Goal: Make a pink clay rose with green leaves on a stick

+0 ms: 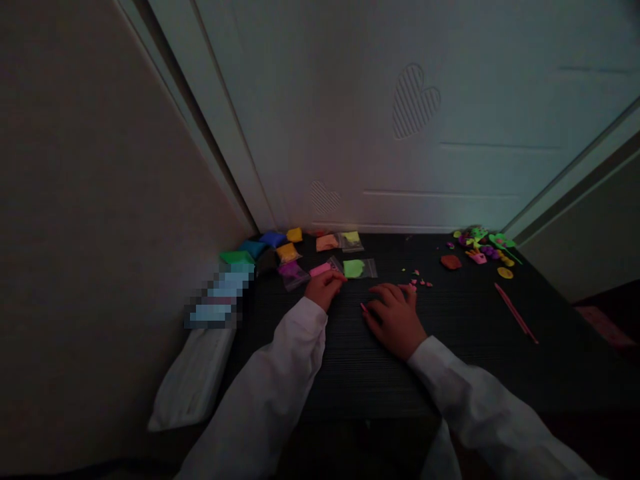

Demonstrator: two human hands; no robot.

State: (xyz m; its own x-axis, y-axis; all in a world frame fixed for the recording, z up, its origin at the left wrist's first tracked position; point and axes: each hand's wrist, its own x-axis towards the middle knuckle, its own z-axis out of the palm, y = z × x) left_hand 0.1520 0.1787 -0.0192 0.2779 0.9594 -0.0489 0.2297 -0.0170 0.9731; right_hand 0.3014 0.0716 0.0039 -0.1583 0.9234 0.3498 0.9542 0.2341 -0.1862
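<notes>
My left hand [325, 289] is closed in a pinch above the dark table, beside a pink clay packet [321, 269]. Whatever sits between its fingertips is too small to make out. My right hand [396, 321] rests low over the tabletop with its fingers bent and apart. At its thumb side a short pink piece [363, 307] shows; whether the thumb touches it is unclear. Small pink bits [423, 282] lie just beyond the right fingertips. A light green clay packet [354, 268] in a clear bag lies between and beyond both hands.
Several coloured clay packets [273, 240] lie at the back left, near a white package [193, 380]. At the back right are a reddish-brown lump [451, 262] and small colourful shaped pieces [479, 257]. Pink sticks [516, 313] lie at the right. A white panel [350, 133] stands behind the table.
</notes>
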